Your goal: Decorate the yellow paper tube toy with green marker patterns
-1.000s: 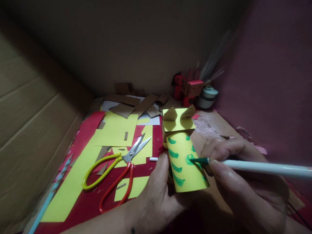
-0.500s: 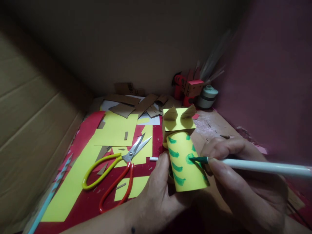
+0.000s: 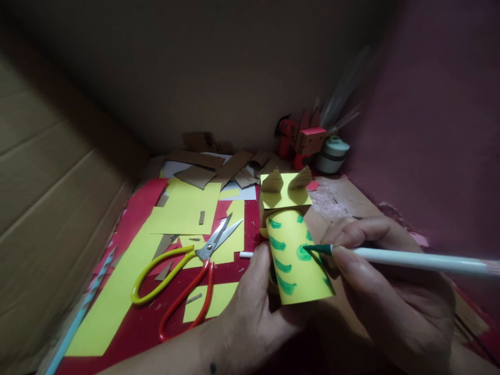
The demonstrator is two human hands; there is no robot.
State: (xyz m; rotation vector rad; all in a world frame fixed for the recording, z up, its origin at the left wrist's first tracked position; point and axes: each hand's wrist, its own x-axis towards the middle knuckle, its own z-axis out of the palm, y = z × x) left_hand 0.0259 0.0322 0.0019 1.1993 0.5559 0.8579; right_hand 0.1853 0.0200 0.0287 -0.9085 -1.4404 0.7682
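A paper animal figure (image 3: 287,276) has a yellow tube body and a box head with two brown cardboard ears. Green stripes run down both sides of the tube, and a green round spot lies right of its middle. My left hand (image 3: 260,299) grips the figure from the left and below, its thumb along the side; the other fingers are hidden. Between the thumb and fingers of my right hand (image 3: 383,281) is a white-barrelled green marker (image 3: 414,260). Its dark green tip touches the round spot.
Open scissors (image 3: 210,247) with yellow and red handles lie left on yellow paper sheets (image 3: 187,205). A light blue pencil (image 3: 84,307) lies further left. Cardboard scraps (image 3: 199,176) are behind. A red cardboard figure (image 3: 310,140) and a pale pot (image 3: 333,155) stand at the back right.
The marker tip has shifted slightly up on the round spot, which looks more filled with green. The figure has moved a touch to the left.
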